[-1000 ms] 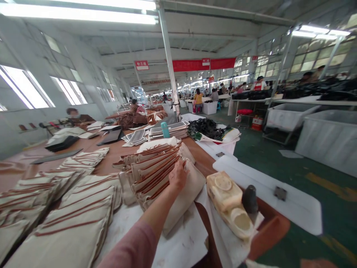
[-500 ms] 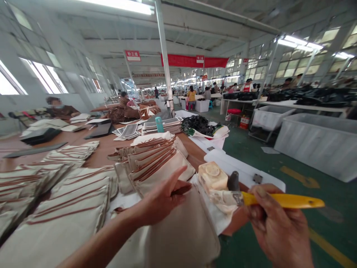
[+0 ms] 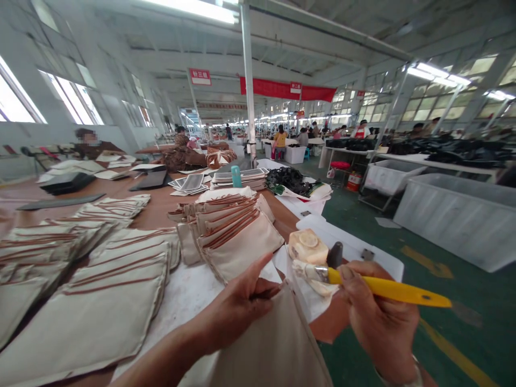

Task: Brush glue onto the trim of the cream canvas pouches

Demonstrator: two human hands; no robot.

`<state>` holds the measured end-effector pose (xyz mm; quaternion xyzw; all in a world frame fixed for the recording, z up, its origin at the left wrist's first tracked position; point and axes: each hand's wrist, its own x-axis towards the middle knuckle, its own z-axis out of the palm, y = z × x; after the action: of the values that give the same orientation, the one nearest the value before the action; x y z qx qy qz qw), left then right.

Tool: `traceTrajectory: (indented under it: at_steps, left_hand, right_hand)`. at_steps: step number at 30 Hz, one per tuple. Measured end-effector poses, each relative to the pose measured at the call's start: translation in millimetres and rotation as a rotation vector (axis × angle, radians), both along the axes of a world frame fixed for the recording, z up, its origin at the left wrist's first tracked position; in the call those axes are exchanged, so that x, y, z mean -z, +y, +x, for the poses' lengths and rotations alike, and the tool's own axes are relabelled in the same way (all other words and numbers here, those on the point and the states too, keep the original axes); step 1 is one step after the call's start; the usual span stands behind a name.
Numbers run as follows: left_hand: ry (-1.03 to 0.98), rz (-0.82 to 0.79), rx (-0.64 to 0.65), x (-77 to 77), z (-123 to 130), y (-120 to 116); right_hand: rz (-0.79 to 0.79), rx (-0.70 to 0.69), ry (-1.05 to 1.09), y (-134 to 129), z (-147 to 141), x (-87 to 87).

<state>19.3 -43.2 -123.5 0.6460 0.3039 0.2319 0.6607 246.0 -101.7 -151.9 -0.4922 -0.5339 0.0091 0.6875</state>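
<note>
My left hand [image 3: 242, 301] is closed on the top edge of a beige fabric piece [image 3: 266, 344], which hangs down toward the bottom of the view. In my right hand [image 3: 379, 317] is a brush with a yellow handle [image 3: 403, 292], its pale-coated bristles pointing left. Those bristles are just in front of a whitish, crusted container [image 3: 308, 246] on the table's right edge. A dark, rounded object [image 3: 335, 255] stands beside the container. Left of my hands lie fanned stacks of beige pieces with brown edging [image 3: 237, 231].
More beige stacks [image 3: 108, 306] cover the left of the brown table [image 3: 157, 213]. A teal object [image 3: 236, 176] stands among framed pieces. Black straps [image 3: 288, 180] fill a bin further back. Big white bins [image 3: 455, 215] stand at right. A person [image 3: 97, 145] sits at far left.
My left hand has raised the beige piece's edge off the white surface, and it now hangs more steeply. The brush and my right hand have moved left and slightly down, toward the container.
</note>
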Motion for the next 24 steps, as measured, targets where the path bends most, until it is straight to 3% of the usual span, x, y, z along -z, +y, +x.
traceTrajectory:
  at_steps: [4, 7, 10, 13, 17, 21, 24]
  left_hand:
    - [-0.015, -0.035, -0.053, 1.0, 1.6, -3.3]
    - [-0.003, -0.082, -0.046, 1.2, -1.2, -3.5]
    - [0.050, 0.056, -0.052, 6.1, -5.5, -1.6]
    - [0.200, 0.419, -0.147, 16.8, -8.7, 0.3]
    - [0.405, 1.061, -0.258, 26.9, -11.6, -1.8]
    - [0.321, 1.644, -0.185, 20.2, -14.7, -8.6]
    - [0.292, 1.798, -0.155, 13.8, -17.6, -11.7]
  right_hand:
    - [0.032, -0.115, -0.117, -7.4, -6.1, -1.8]
    - [0.012, -0.100, -0.226, -6.2, -4.0, 4.4]
    - [-0.030, -0.030, -0.042, -8.0, 6.3, 8.6]
    - [-0.079, -0.103, 0.278, -12.4, 17.5, 5.8]
    - [-0.133, -0.270, 0.647, -16.4, 22.9, -6.0]
    - [-0.159, -0.378, 0.697, -22.1, 13.5, -16.5]
    - [-0.189, -0.417, 0.617, -28.5, 5.6, -15.9]
